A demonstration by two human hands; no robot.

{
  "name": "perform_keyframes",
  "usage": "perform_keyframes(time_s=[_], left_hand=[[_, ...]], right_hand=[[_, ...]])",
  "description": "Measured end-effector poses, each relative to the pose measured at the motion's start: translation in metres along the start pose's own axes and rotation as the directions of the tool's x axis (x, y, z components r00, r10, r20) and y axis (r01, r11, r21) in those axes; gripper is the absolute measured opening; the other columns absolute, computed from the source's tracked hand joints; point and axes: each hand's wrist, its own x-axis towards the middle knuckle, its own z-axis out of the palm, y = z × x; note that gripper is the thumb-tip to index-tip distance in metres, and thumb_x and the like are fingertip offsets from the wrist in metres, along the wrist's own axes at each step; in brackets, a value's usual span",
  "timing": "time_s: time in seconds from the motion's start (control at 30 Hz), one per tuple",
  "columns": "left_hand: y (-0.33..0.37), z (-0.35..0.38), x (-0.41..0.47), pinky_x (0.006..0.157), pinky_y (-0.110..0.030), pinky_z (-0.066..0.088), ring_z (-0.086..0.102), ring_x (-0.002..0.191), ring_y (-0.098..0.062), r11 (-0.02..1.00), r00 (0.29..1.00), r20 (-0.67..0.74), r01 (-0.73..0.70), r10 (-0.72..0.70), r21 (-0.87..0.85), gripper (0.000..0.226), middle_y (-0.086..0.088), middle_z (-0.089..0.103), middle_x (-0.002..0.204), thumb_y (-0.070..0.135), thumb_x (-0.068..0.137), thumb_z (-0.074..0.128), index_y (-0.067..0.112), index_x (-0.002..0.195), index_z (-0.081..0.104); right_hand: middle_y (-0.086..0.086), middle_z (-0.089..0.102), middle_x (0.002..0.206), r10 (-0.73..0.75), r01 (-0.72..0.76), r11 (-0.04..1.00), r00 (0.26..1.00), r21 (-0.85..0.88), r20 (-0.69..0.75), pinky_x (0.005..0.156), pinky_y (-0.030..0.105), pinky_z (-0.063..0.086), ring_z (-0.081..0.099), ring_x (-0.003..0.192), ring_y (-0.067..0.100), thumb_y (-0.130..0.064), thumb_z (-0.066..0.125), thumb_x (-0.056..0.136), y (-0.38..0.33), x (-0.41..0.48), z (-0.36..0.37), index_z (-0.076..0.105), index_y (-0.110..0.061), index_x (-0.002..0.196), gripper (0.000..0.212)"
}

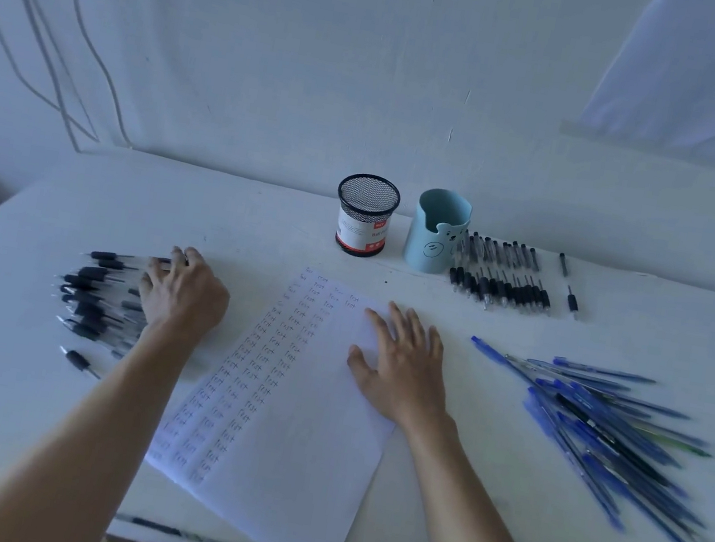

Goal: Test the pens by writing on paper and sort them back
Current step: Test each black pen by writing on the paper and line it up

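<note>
A white sheet of paper lies slanted in the middle of the table, its left half filled with rows of the word "test". My right hand rests flat on the paper's right side, fingers spread, holding nothing. My left hand lies on the right end of a row of black-grip clear pens at the left, fingers curled over them; whether it grips one I cannot tell. A heap of blue pens lies at the right. Another row of black pens lies at the back right.
A black mesh pen cup and a light blue bear-face pen holder stand at the back centre, near the wall. Two single black pens lie right of the back row. The table's front edge is close below the paper.
</note>
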Motion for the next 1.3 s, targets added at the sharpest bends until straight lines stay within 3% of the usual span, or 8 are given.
perform_keyframes(time_s=[0.13, 0.37, 0.63, 0.73, 0.83, 1.0, 1.1, 1.3], left_hand=[[-0.001, -0.003, -0.002, 0.098, -0.047, 0.034, 0.043, 0.116, -0.038, 0.998, 0.995, -0.076, -0.059, 0.060, 0.024, 0.025, -0.013, 0.059, 0.122, 0.002, 0.087, 0.046, 0.006, 0.106, 0.062], [0.001, 0.002, 0.000, 0.104, -0.049, 0.032, 0.047, 0.117, -0.038, 0.970, 0.943, -0.259, -0.234, 0.212, -0.059, 0.031, -0.015, 0.061, 0.121, -0.003, 0.091, 0.058, 0.013, 0.113, 0.073], [0.020, 0.000, -0.012, 0.097, -0.050, 0.045, 0.068, 0.096, -0.031, 0.677, 0.580, -0.721, -0.705, 0.378, -0.213, 0.018, -0.011, 0.074, 0.102, 0.007, 0.098, 0.058, 0.008, 0.109, 0.072], [0.035, -0.015, -0.025, 0.091, -0.023, 0.048, 0.065, 0.094, -0.021, 0.542, 0.512, -0.798, -0.789, 0.319, -0.290, 0.022, -0.015, 0.069, 0.104, 0.003, 0.101, 0.052, 0.000, 0.118, 0.066], [0.049, -0.028, -0.038, 0.083, -0.006, 0.045, 0.065, 0.087, -0.012, 0.471, 0.618, -0.731, -0.756, 0.287, -0.454, 0.026, -0.010, 0.068, 0.104, 0.009, 0.100, 0.055, 0.002, 0.125, 0.061], [0.073, -0.037, -0.051, 0.065, -0.026, 0.055, 0.067, 0.069, -0.010, 0.263, 0.920, -0.304, -0.365, 0.248, -0.893, 0.016, 0.006, 0.073, 0.087, 0.018, 0.098, 0.061, 0.015, 0.112, 0.068], [0.080, -0.037, -0.058, 0.041, -0.023, 0.038, 0.050, 0.046, -0.014, 0.194, 0.913, -0.190, -0.273, 0.361, -0.942, 0.012, -0.001, 0.072, 0.081, 0.024, 0.106, 0.047, 0.024, 0.104, 0.059], [0.086, -0.033, -0.062, 0.045, -0.023, 0.010, 0.014, 0.045, -0.012, 0.102, 0.879, 0.121, 0.083, 0.461, -0.991, 0.058, -0.001, 0.029, 0.052, 0.056, 0.103, 0.034, 0.016, 0.067, 0.054]], right_hand=[[0.001, 0.015, 0.166, 0.000, 0.000, 1.000, 1.000, 0.007, -0.014, 0.121, 0.048, 0.002, 0.009, 0.153, 0.024, -0.066, 0.006, 0.076, -0.001, -0.001, 0.000, 0.025, -0.034, 0.154, 0.087], [0.000, 0.015, 0.166, 0.007, -0.007, 1.000, 1.000, 0.025, -0.012, 0.121, 0.048, 0.003, 0.009, 0.153, 0.023, -0.065, 0.012, 0.080, 0.000, -0.001, -0.001, 0.027, -0.034, 0.153, 0.081], [-0.003, 0.002, 0.167, 0.009, -0.009, 1.000, 0.998, -0.003, 0.062, 0.122, 0.046, -0.005, -0.003, 0.153, 0.019, -0.069, 0.010, 0.075, 0.000, -0.004, -0.005, 0.015, -0.037, 0.157, 0.088], [-0.004, 0.001, 0.167, 0.004, -0.003, 1.000, 0.999, -0.012, 0.050, 0.122, 0.046, -0.005, -0.004, 0.153, 0.019, -0.071, 0.006, 0.070, 0.001, -0.005, -0.003, 0.013, -0.037, 0.156, 0.093], [-0.004, 0.004, 0.167, 0.008, -0.009, 1.000, 1.000, 0.008, 0.025, 0.122, 0.046, -0.004, -0.002, 0.153, 0.018, -0.072, 0.008, 0.071, 0.000, -0.004, -0.002, 0.018, -0.037, 0.156, 0.092], [-0.004, 0.005, 0.167, 0.009, -0.009, 1.000, 1.000, 0.003, 0.014, 0.122, 0.046, -0.004, -0.001, 0.153, 0.018, -0.073, 0.025, 0.087, 0.002, -0.004, -0.001, 0.020, -0.036, 0.155, 0.078], [-0.004, 0.003, 0.167, 0.013, -0.013, 1.000, 1.000, -0.003, 0.025, 0.122, 0.047, -0.005, -0.002, 0.153, 0.018, -0.073, 0.027, 0.091, 0.001, -0.005, -0.002, 0.017, -0.039, 0.155, 0.074], [-0.006, 0.004, 0.167, 0.028, -0.029, 0.999, 0.999, 0.023, 0.039, 0.122, 0.050, -0.004, -0.003, 0.153, 0.017, -0.076, 0.033, 0.090, 0.000, -0.005, -0.003, 0.021, -0.040, 0.153, 0.073]])
